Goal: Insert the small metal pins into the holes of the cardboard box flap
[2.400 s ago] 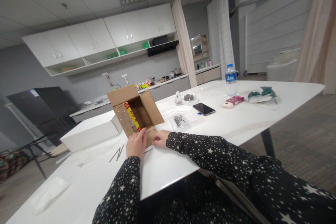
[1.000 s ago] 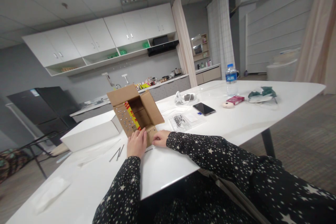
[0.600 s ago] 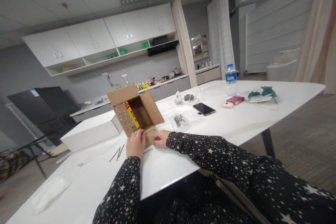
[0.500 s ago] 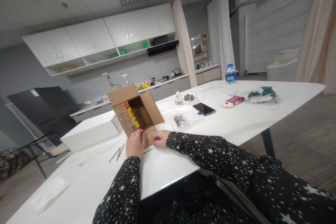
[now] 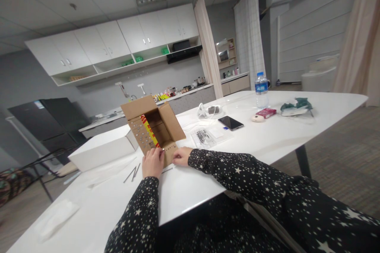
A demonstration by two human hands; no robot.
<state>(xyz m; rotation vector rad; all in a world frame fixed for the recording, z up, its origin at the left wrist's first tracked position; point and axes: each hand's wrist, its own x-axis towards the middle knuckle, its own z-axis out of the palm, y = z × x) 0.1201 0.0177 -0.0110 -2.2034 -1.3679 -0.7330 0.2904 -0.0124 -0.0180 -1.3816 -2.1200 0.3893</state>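
Note:
An open cardboard box (image 5: 175, 120) stands tilted on the table, its opening towards me. Small silver round pieces dot its left panel, and a row of small dots runs along the lower flap (image 5: 169, 153). Curled at the left edge of that flap is my left hand (image 5: 152, 162), fingers closed together; a tiny bright spot shows by its fingertips, too small to name. My right hand (image 5: 181, 156) rests at the flap's right side with fingers pinched, whatever they hold hidden. Thin grey rods (image 5: 132, 173) lie left of my left hand. Another thin rod (image 5: 167, 170) lies between my wrists.
Behind the box is a long white box (image 5: 102, 148). To the right lie a clear bag of small dark parts (image 5: 204, 137), a phone (image 5: 230, 122), a red packet (image 5: 267, 113) and a water bottle (image 5: 261, 89). White plastic wrap (image 5: 57, 219) lies at the near left.
My left hand's fingers have shifted very slightly at the flap. The box and my right hand look the same.

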